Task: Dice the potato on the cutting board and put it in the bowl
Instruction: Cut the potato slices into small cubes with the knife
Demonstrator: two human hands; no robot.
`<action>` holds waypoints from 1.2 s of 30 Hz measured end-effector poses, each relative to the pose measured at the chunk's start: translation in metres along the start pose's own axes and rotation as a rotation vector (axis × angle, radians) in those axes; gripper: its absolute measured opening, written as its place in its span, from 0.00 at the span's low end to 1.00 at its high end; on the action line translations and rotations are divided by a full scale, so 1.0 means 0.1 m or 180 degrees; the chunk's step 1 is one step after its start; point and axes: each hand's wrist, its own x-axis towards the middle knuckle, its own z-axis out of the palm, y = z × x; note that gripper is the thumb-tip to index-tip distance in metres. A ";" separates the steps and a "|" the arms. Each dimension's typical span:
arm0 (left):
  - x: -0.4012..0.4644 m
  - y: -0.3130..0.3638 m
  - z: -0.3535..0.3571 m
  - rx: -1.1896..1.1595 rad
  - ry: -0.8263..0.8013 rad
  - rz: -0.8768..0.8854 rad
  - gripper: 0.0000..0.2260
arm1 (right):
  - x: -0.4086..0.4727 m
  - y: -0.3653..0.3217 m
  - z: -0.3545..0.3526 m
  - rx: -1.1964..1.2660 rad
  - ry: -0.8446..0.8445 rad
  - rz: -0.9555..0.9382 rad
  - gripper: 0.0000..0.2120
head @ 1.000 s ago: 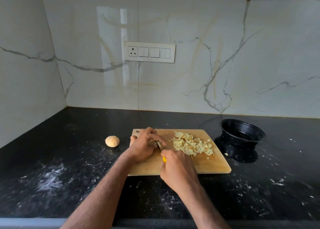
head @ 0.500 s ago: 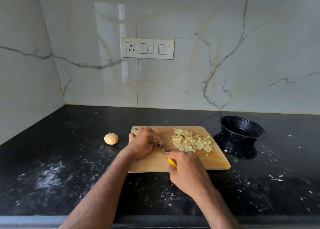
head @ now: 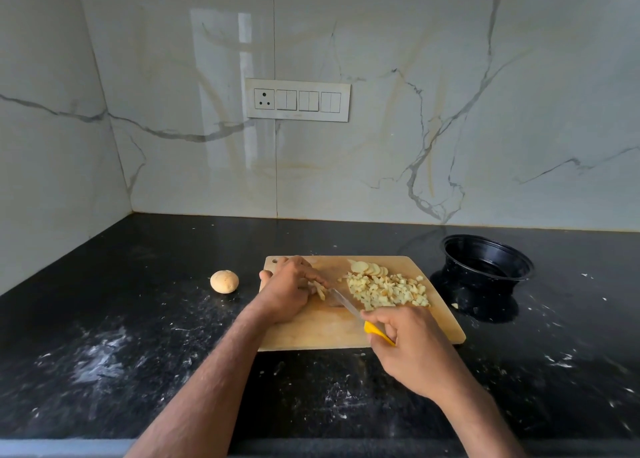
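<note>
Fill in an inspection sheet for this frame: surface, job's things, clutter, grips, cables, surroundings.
Surface: black stone counter, dusted with white smears and crumbs.
Job's things: wooden cutting board; pile of diced potato with a few uncut slices behind it; potato strips under the left fingers; black bowl off the board's right, no dice seen inside.
Clutter: one rounded potato piece left of the board; a stray bit by the bowl.
Grips: left hand pins the strips; right hand holds a yellow-handled knife, blade at the strips.
Cables: nothing seen.
Surroundings: marble-look walls, switch panel.
</note>
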 end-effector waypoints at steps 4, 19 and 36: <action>0.00 0.01 -0.05 -0.0237 0.0135 -0.0086 0.18 | 0.14 -0.09 0.12 -0.0003 0.0247 0.0069 0.16; 0.03 -0.01 -0.04 0.0157 0.0677 -0.0557 0.05 | 0.15 -0.06 0.29 0.0047 0.0512 0.0216 0.16; 0.02 0.01 -0.02 -0.0256 0.0133 -0.0339 0.15 | 0.14 -0.06 0.30 0.0008 0.0629 0.0271 0.16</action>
